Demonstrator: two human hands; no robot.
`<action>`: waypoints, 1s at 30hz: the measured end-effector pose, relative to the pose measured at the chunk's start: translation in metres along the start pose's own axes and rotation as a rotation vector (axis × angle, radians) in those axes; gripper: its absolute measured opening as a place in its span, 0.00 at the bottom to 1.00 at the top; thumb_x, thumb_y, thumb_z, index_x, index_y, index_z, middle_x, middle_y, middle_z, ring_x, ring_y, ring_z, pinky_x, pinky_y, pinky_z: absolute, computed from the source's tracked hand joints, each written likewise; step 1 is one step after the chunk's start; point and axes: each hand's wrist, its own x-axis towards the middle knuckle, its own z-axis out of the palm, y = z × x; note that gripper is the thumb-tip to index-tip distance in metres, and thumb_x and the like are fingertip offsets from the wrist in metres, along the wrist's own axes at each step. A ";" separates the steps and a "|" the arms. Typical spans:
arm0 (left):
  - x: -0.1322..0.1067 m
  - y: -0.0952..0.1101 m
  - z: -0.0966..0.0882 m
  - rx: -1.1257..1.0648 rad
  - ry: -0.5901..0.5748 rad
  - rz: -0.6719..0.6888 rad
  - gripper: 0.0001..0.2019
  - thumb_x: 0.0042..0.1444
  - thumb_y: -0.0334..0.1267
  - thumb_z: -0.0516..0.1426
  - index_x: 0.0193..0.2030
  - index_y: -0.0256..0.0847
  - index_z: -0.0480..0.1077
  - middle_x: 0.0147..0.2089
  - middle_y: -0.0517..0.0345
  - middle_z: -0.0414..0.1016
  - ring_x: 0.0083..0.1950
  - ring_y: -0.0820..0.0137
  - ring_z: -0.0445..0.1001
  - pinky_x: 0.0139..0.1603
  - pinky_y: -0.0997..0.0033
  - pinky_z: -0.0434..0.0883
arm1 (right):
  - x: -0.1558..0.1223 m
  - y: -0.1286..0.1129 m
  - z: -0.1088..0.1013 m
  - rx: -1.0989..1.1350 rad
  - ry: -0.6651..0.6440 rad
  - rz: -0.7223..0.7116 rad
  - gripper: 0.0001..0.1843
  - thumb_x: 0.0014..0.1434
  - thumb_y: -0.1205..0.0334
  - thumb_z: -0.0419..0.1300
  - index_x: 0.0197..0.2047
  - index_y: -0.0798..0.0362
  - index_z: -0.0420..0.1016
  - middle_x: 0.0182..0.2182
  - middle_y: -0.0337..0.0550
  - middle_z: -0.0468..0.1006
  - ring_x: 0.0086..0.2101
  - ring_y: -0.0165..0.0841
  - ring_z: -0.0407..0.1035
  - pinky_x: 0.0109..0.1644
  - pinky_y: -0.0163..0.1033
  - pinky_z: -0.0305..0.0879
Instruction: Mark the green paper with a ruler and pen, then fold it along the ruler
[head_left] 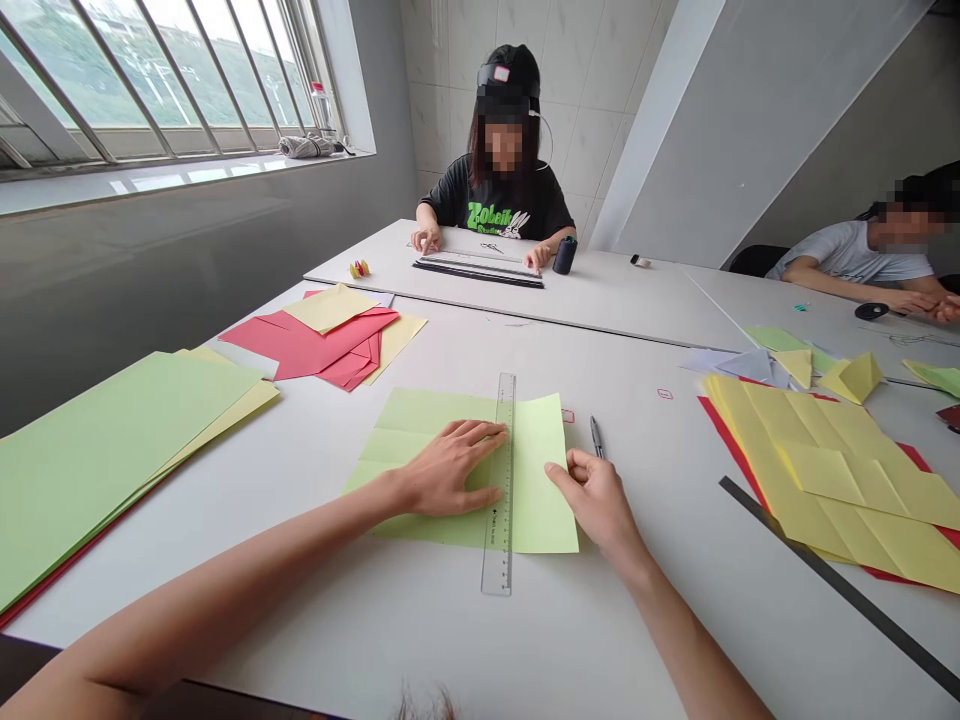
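Left hand [442,468] flat on creased pale green sheet [536,480], sheet mid-counter [375,640], toward near edge. Fingers together, spread palm pressing down, tips against clear ruler [499,470]. Ruler lies across sheet, running toward near counter edge, end overhanging paper. Right hand [596,500] at sheet's right edge, fingers pinched on paper. Firm flat pressure right beside ruler looks good: sheet and ruler kept from slipping. Pen [596,436] just right of sheet.

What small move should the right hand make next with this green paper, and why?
Probably the right hand should fold the green paper over the ruler: the left hand pins it flat, and the right hand touches its edge.
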 end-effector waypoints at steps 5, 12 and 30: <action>0.002 -0.002 -0.002 0.008 0.003 0.011 0.34 0.60 0.55 0.59 0.69 0.44 0.62 0.71 0.47 0.61 0.72 0.49 0.58 0.72 0.45 0.54 | -0.004 -0.006 0.005 -0.043 -0.069 0.008 0.20 0.56 0.50 0.60 0.24 0.48 0.54 0.19 0.31 0.58 0.22 0.27 0.49 0.24 0.34 0.48; 0.004 -0.005 -0.004 0.036 -0.002 0.003 0.34 0.58 0.59 0.60 0.66 0.44 0.67 0.71 0.47 0.61 0.74 0.46 0.53 0.74 0.41 0.49 | -0.011 -0.025 0.017 -0.019 -0.093 -0.006 0.19 0.60 0.52 0.56 0.27 0.48 0.48 0.19 0.29 0.52 0.22 0.26 0.44 0.24 0.35 0.44; 0.002 -0.004 0.000 0.084 0.001 -0.036 0.32 0.59 0.57 0.59 0.67 0.46 0.67 0.74 0.52 0.57 0.77 0.52 0.48 0.76 0.44 0.43 | -0.015 -0.047 0.056 -0.215 -0.062 0.030 0.16 0.62 0.58 0.51 0.27 0.47 0.46 0.18 0.29 0.53 0.21 0.29 0.48 0.26 0.36 0.43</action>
